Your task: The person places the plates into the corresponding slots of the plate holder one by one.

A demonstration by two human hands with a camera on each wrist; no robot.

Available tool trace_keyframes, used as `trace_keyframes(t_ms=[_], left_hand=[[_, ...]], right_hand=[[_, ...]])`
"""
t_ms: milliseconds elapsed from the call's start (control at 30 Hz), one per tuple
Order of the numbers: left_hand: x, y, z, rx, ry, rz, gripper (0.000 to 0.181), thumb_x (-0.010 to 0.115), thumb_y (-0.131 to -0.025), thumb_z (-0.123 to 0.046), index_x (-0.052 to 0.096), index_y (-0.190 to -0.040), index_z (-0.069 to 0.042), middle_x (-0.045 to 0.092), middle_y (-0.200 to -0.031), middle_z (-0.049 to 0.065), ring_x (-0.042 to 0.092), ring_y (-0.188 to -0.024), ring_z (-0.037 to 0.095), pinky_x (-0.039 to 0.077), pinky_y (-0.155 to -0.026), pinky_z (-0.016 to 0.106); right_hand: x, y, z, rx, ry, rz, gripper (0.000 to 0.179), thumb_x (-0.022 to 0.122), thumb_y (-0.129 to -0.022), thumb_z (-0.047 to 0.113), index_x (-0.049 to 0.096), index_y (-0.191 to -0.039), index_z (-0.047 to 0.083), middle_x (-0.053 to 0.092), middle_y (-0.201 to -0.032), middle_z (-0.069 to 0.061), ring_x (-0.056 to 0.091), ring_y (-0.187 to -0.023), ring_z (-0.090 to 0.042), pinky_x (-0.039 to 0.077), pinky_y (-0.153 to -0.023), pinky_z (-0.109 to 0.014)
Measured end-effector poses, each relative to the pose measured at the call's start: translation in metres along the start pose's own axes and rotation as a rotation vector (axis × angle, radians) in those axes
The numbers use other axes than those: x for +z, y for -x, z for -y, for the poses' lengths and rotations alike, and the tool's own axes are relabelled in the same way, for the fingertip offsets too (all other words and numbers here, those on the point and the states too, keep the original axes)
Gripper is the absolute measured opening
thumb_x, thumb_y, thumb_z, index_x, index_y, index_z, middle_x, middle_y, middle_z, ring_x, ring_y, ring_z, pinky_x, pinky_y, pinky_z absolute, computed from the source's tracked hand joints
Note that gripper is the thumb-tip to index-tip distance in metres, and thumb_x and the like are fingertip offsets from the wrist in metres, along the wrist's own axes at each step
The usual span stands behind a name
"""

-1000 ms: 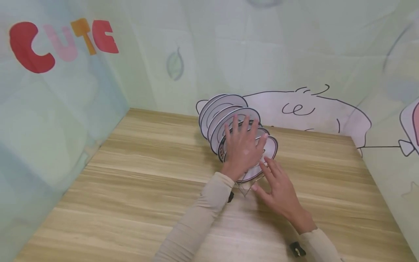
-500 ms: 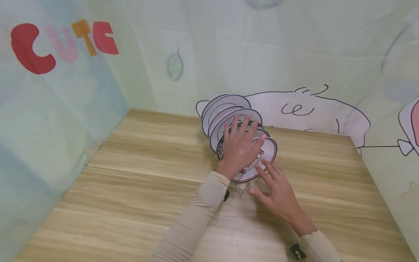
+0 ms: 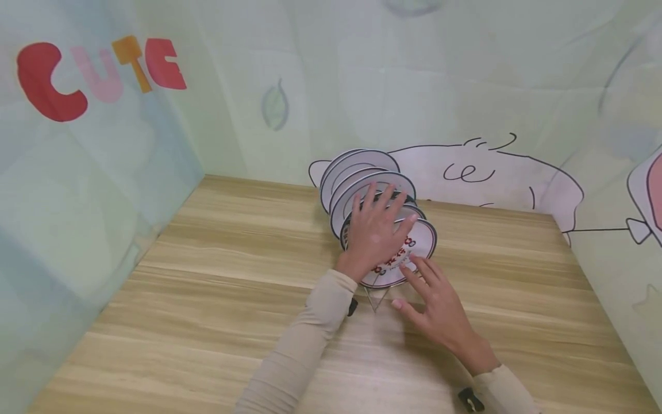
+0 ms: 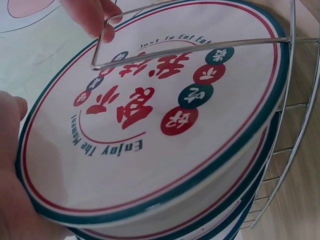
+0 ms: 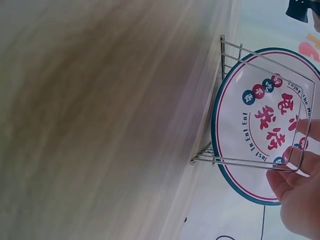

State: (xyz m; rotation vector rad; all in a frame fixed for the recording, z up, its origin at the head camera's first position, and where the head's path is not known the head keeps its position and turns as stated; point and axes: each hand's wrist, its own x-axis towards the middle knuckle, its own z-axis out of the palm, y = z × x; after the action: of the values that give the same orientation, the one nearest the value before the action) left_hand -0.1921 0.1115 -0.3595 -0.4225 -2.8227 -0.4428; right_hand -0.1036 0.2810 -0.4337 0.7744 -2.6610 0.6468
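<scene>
Several round plates, the front one [image 3: 425,237] white with a dark rim and red lettering, stand leaning one behind another in a metal wire dish rack [image 5: 240,164]. My left hand [image 3: 374,233] lies across their upper left edges with its fingers spread. In the left wrist view, part of that hand [image 4: 22,200] rests against the front plate's rim. My right hand [image 3: 439,310] is at the rack's near end, thumb and fingers apart. The right wrist view has its fingers [image 5: 282,182] right at the end wire, before the plate's face. Most of the rack is hidden behind the plates.
A wood-grain tabletop [image 3: 207,299] lies under the rack. Printed cloth walls stand behind it and at both sides; the back wall [image 3: 248,115] is close to the rearmost plates. Black wrist straps [image 3: 470,398] sit at the sleeves.
The rack has turned slightly: its near end has swung left and the rear plates have shifted right. Both hands have moved a little left with the near end, uncovering more of the front plate's lettering.
</scene>
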Motion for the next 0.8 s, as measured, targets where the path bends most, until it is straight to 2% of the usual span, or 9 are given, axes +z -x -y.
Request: trace_keyframes(t_ms=[367,633,800], left_hand=[[-0.002,-0.001,0.007,0.054,0.013,0.012,0.057,0.034,-0.103,-0.056,0.043,-0.152,-0.028,0.032,-0.164,-0.003,0.016,-0.156,0.027,0.016,-0.126,0.053],[-0.002,-0.003,0.013,0.088,0.020,0.036,0.057,0.032,-0.104,-0.056,0.043,-0.152,-0.028,0.030,-0.165,-0.005,0.013,-0.157,0.025,0.014,-0.127,0.051],[-0.004,-0.004,0.014,0.100,0.035,0.053,0.056,0.033,-0.104,-0.055,0.043,-0.152,-0.028,0.030,-0.165,-0.005,0.014,-0.157,0.024,0.013,-0.127,0.049]], right_hand=[[0.002,-0.001,0.002,-0.051,-0.001,-0.035,0.060,0.066,-0.090,0.048,0.064,-0.133,0.006,0.053,-0.146,-0.020,0.045,-0.136,-0.044,0.039,-0.109,-0.062],[0.005,0.000,0.005,-0.087,-0.011,-0.082,0.051,0.070,-0.082,0.024,0.066,-0.128,0.002,0.056,-0.143,-0.020,0.048,-0.131,-0.043,0.042,-0.106,-0.060],[0.005,0.000,0.007,-0.091,-0.024,-0.090,0.048,0.067,-0.082,0.017,0.066,-0.126,0.000,0.058,-0.141,-0.020,0.049,-0.130,-0.042,0.043,-0.105,-0.060]])
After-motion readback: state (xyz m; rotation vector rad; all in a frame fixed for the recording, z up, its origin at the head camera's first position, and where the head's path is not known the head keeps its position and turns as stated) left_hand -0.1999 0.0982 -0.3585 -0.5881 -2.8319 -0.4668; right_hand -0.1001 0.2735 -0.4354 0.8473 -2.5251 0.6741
